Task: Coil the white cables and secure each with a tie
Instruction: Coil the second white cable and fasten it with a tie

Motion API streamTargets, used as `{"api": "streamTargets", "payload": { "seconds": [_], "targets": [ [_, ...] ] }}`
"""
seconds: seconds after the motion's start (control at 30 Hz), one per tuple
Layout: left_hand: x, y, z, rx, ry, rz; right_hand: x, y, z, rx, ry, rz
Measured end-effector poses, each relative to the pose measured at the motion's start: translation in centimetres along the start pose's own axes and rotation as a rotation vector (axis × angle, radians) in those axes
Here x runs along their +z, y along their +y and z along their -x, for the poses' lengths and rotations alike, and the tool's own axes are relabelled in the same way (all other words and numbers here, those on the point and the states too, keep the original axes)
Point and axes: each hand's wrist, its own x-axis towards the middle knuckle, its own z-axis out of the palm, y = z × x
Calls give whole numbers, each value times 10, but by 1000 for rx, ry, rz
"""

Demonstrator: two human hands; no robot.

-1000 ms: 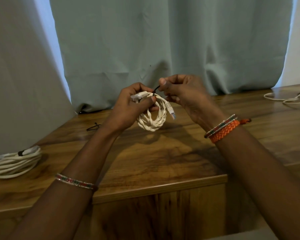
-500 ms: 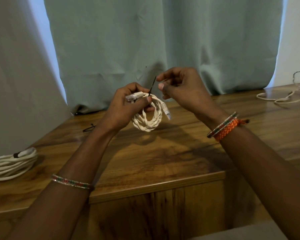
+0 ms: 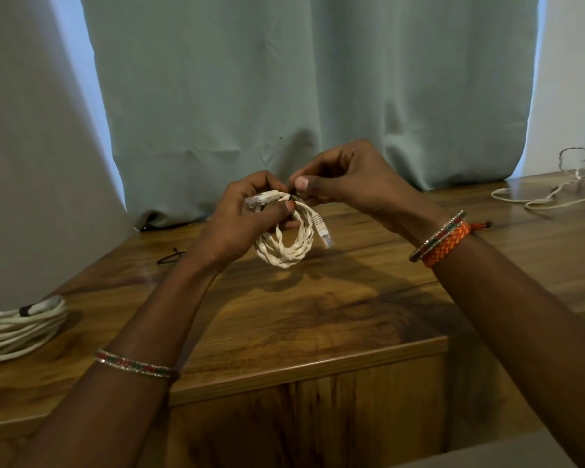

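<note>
From the head camera I look down on a wooden table (image 3: 318, 319) with a pale green curtain (image 3: 301, 96) hanging behind it. Both hands are raised above the table, near the centre of my view.

My left hand (image 3: 240, 224) is curled round a small coil of white twisted cable (image 3: 284, 251), thumb pressed across the top of the loops. The coil hangs below the hand, clear of the table. One plug (image 3: 260, 199) sticks out at 9 o'clock from the grip; the other plug (image 3: 323, 231) dangles at 3 o'clock of the coil.

My right hand (image 3: 348, 180) meets the left at the top of the coil, at 12 o'clock. Its thumb and forefinger pinch a thin black tie (image 3: 291, 194) where it sits against the cable. Little of the tie shows, and I cannot tell whether it is fastened.

At 9 o'clock, on the table's left edge, lies a larger coil of white cable (image 3: 17, 329) with a dark band on it. At 10 o'clock of the hands, a spare black tie (image 3: 170, 257) lies on the wood. At 2 o'clock, far right, a loose white cable (image 3: 551, 197) sprawls uncoiled.

Beaded bangles (image 3: 134, 363) circle the left forearm; an orange braided band (image 3: 448, 243) and a bangle circle the right wrist.
</note>
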Motion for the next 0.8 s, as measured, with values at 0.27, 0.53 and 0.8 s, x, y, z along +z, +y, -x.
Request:
{"api": "streamTargets", "payload": {
  "seconds": [0.27, 0.53, 0.8],
  "targets": [
    [0, 0, -1, -19, -27, -19, -3, -6, -3, 15, 3, 95],
    [-3, 1, 0, -55, -90, -24, 2, -10, -4, -176, 22, 477],
    [-7, 2, 1, -89, -123, -94, 4, -7, 2, -438, -25, 705]
  ]
}}
